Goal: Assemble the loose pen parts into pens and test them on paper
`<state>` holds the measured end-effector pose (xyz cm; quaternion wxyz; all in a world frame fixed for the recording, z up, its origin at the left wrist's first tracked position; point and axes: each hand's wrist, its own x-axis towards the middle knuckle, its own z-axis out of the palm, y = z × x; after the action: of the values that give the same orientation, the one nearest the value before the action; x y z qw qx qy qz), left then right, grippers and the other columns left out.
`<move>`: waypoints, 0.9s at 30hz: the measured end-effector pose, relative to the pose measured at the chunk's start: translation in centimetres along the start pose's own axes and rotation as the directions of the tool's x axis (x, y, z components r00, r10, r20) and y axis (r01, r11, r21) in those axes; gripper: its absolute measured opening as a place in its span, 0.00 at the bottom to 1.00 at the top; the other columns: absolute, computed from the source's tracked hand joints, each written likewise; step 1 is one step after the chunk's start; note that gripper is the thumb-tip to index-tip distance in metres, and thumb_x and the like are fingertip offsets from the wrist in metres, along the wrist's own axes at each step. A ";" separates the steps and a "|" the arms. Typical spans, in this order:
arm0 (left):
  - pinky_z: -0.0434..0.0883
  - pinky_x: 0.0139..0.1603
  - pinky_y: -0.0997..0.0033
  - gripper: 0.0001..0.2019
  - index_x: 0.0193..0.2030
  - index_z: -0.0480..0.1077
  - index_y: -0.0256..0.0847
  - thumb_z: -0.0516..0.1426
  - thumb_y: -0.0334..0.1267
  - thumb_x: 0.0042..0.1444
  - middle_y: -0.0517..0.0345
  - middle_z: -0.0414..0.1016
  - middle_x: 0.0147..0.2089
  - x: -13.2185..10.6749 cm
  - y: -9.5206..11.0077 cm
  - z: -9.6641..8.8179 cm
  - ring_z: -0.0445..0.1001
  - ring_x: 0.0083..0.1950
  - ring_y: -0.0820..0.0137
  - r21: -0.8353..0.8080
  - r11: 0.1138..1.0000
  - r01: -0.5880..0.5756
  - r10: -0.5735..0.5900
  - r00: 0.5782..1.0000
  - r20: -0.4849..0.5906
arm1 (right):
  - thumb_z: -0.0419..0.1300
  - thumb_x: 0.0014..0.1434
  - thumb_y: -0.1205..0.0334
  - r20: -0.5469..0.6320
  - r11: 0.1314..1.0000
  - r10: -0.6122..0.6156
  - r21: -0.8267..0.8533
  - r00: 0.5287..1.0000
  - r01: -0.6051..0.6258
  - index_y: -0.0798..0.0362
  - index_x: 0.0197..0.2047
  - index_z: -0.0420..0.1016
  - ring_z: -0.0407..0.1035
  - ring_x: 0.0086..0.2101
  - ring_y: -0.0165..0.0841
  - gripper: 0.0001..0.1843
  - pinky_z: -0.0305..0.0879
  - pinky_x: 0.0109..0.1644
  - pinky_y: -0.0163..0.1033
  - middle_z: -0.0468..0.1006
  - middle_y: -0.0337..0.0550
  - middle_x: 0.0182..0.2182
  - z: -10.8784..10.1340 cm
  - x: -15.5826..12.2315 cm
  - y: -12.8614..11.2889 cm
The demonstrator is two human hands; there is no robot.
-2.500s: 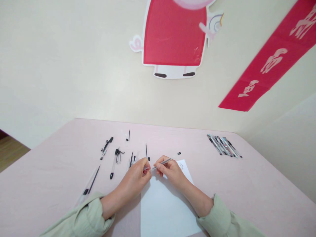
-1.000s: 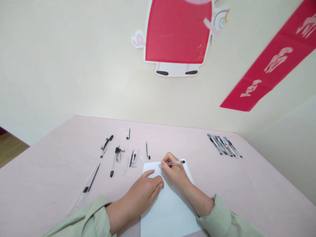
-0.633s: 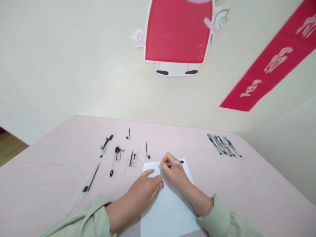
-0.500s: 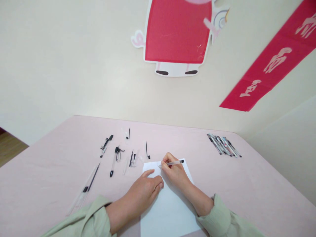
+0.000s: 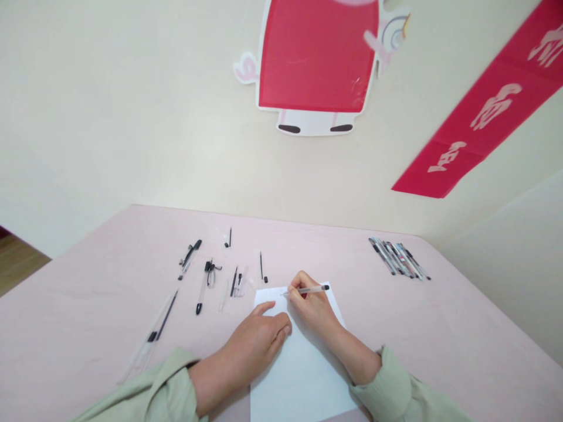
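My right hand point(image 5: 309, 302) is closed in a writing grip around a clear pen point(image 5: 314, 288) with a black end. The pen's tip touches the upper part of a white sheet of paper point(image 5: 299, 375), where faint small marks show. On the left side of that sheet lies my left hand point(image 5: 264, 334), holding nothing, its thumb stretched away from the loosely bent fingers. Left of it are a black-capped pen barrel point(image 5: 201, 293), a dark ink refill point(image 5: 167, 315) and a clear tube point(image 5: 147, 346) close to my left sleeve.
Several pens point(image 5: 398, 259) lie in a row at the right rear of the pink-covered table point(image 5: 448, 340). Loose refills point(image 5: 261, 266), small clear parts and black caps point(image 5: 191, 252) are scattered at the left rear. A wall with red decorations point(image 5: 316, 58) stands behind.
My right hand and the pen have shifted very slightly to the right along the paper. My left hand stays in place.
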<state>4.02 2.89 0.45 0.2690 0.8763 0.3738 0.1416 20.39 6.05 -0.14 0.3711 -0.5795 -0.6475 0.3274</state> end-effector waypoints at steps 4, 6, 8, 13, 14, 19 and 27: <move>0.60 0.66 0.57 0.15 0.34 0.70 0.41 0.43 0.29 0.63 0.59 0.78 0.31 -0.1 0.0 0.1 0.78 0.39 0.68 0.032 0.999 0.008 -0.008 1.000 -0.002 | 0.52 0.55 0.63 0.008 1.000 -0.010 -0.021 1.000 0.011 0.50 0.26 0.60 0.59 0.23 0.29 0.07 0.53 0.29 0.34 0.60 0.31 0.19 0.0 0.1 0.1; 0.60 0.66 0.58 0.15 0.34 0.70 0.41 0.43 0.29 0.63 0.60 0.77 0.30 -0.1 0.0 0.1 0.78 0.38 0.69 0.044 0.999 0.006 -0.005 1.000 -0.005 | 0.52 0.55 0.63 0.004 1.000 -0.010 -0.014 1.000 0.010 0.50 0.26 0.60 0.59 0.23 0.29 0.07 0.53 0.29 0.34 0.61 0.31 0.19 0.0 0.1 0.1; 0.60 0.66 0.58 0.15 0.34 0.70 0.41 0.44 0.29 0.64 0.61 0.77 0.29 -0.1 0.0 0.1 0.78 0.37 0.70 0.050 0.999 0.001 -0.001 1.000 -0.009 | 0.52 0.55 0.62 -0.003 1.000 -0.012 -0.006 1.000 0.012 0.50 0.26 0.61 0.59 0.23 0.29 0.07 0.54 0.29 0.34 0.61 0.31 0.20 0.0 0.0 0.1; 0.59 0.67 0.58 0.15 0.34 0.70 0.41 0.44 0.29 0.64 0.61 0.77 0.30 0.1 -0.1 0.1 0.78 0.37 0.70 0.047 0.999 0.002 -0.001 1.000 -0.006 | 0.52 0.55 0.63 -0.005 1.000 -0.012 -0.016 1.000 0.012 0.50 0.26 0.61 0.58 0.23 0.29 0.06 0.53 0.29 0.34 0.61 0.31 0.19 0.0 0.1 0.2; 0.60 0.66 0.58 0.15 0.34 0.70 0.41 0.44 0.29 0.64 0.61 0.78 0.31 0.1 -0.1 0.1 0.78 0.37 0.70 0.043 0.999 0.001 0.000 1.000 -0.007 | 0.52 0.55 0.63 0.000 1.000 -0.010 -0.016 1.000 0.010 0.50 0.26 0.61 0.58 0.23 0.29 0.06 0.53 0.28 0.34 0.61 0.31 0.19 0.0 0.1 0.3; 0.61 0.66 0.57 0.15 0.34 0.70 0.42 0.44 0.30 0.64 0.61 0.78 0.32 -0.1 -0.1 0.1 0.78 0.40 0.69 0.027 1.000 0.002 -0.001 1.000 -0.017 | 0.52 0.55 0.63 0.007 1.000 0.005 0.004 1.000 -0.005 0.50 0.26 0.60 0.58 0.23 0.29 0.07 0.53 0.29 0.34 0.61 0.31 0.20 0.0 0.0 0.2; 0.62 0.65 0.57 0.15 0.33 0.70 0.42 0.43 0.29 0.63 0.61 0.77 0.30 0.0 0.0 0.0 0.78 0.40 0.68 0.040 0.999 -0.009 0.010 1.000 -0.024 | 0.52 0.54 0.63 0.010 1.000 0.008 -0.015 1.000 -0.008 0.50 0.25 0.60 0.58 0.23 0.29 0.07 0.53 0.29 0.34 0.61 0.31 0.19 -0.1 0.1 -0.1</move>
<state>4.01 2.85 0.46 0.2460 0.8815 0.3756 0.1458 20.44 6.08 0.06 0.3623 -0.5833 -0.6494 0.3269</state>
